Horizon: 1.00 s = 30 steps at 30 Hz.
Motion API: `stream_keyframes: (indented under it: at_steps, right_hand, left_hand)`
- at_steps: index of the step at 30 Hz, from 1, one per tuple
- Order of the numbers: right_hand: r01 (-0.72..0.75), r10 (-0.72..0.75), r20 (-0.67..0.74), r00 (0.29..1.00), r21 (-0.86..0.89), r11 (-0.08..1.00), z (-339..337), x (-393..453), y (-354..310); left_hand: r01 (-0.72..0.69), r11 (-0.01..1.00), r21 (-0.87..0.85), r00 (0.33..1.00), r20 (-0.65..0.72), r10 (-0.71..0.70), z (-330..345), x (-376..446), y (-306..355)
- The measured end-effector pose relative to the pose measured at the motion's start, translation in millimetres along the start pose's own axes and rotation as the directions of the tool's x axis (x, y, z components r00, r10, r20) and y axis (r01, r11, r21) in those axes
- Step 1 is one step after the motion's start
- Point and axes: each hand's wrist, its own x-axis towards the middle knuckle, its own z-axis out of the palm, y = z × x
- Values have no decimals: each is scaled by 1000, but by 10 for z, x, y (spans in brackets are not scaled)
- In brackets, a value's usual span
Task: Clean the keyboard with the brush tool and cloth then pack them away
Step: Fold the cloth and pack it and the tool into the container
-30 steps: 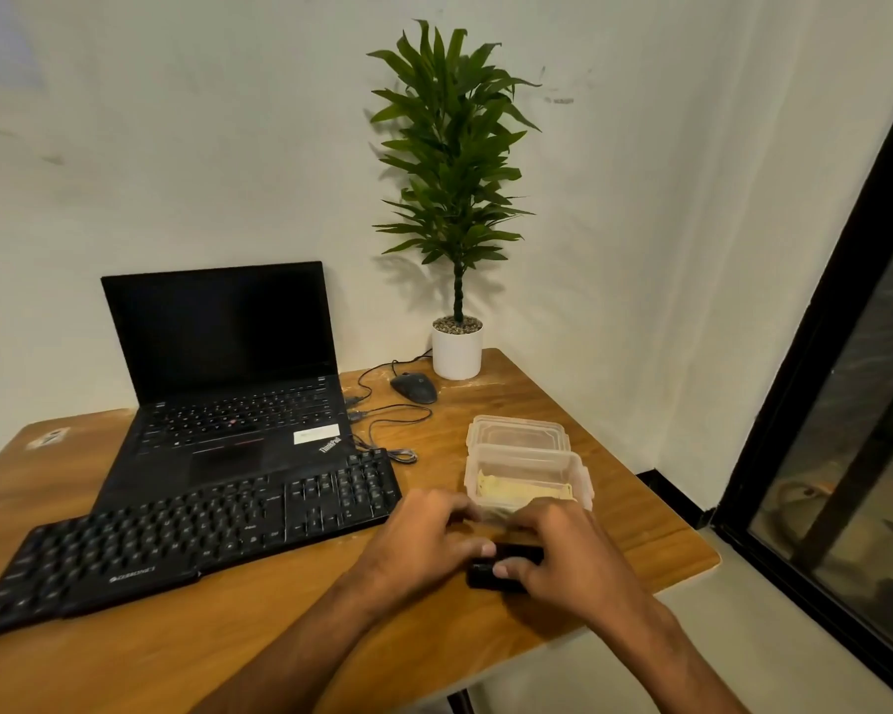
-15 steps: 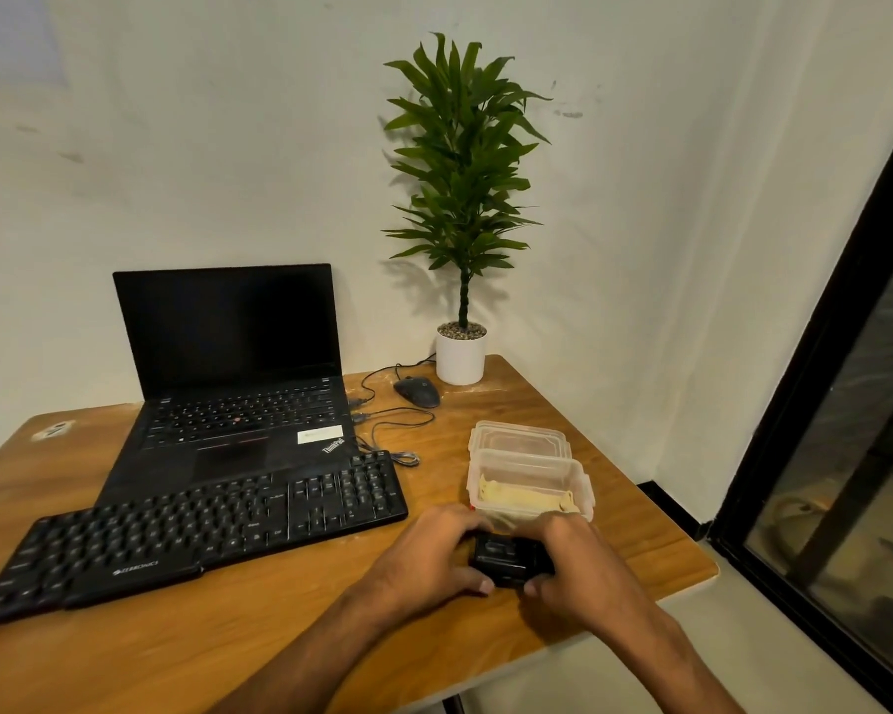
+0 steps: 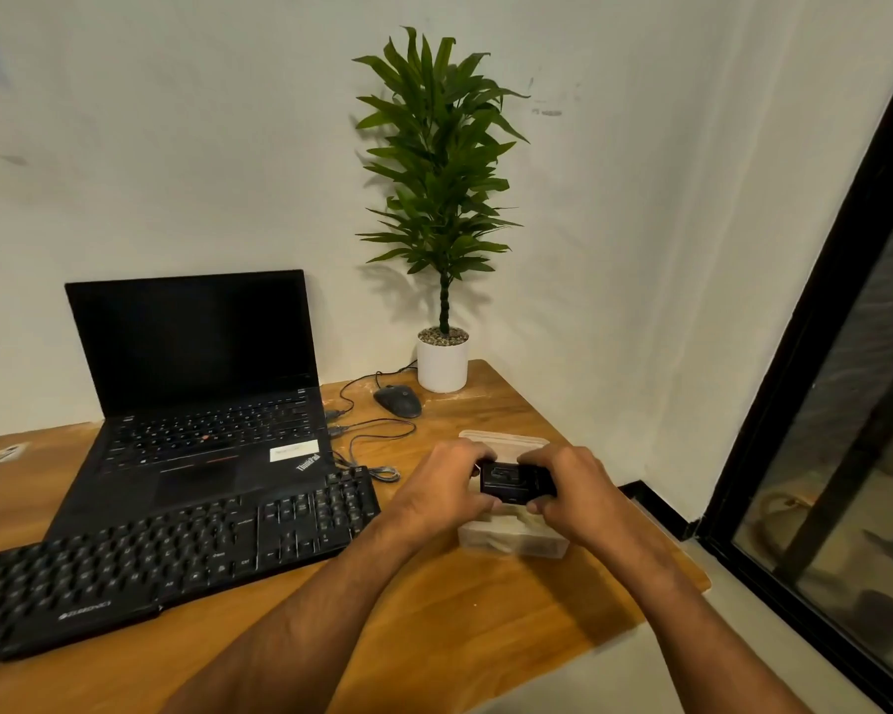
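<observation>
You grip the black brush tool (image 3: 515, 481) in both hands — left hand (image 3: 442, 489), right hand (image 3: 570, 494) — right of centre, above the container (image 3: 511, 542); keep it level as you open it.

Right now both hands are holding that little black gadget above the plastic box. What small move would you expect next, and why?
Probably lowering it into the box. Both hands, left and right, grip the black brush tool directly above the open plastic container, where a pale cloth seemingly already lies. The lid lies behind it, the keyboard untouched, so packing away looks underway.
</observation>
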Motion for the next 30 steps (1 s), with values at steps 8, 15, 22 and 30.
stream_keyframes:
  at_steps: [8, 15, 22, 30]
  right_hand:
    - [24, -22, 70, 997, -26, 999, 170, 69, 139]
    - [27, -20, 99, 995, -71, 997, 234, 148, 160]
    - [-40, 41, 52, 998, -19, 999, 146, 224, 205]
    - [-393, 482, -82, 872, 470, 790, 228, 525, 659]
  left_hand:
    - [33, 996, 83, 990, 136, -44, 127, 109, -60]
    - [39, 984, 171, 973, 216, -76, 191, 210, -44]
    - [105, 993, 61, 978, 175, -115, 199, 227, -84]
    - [448, 832, -327, 869, -57, -491, 143, 372, -192]
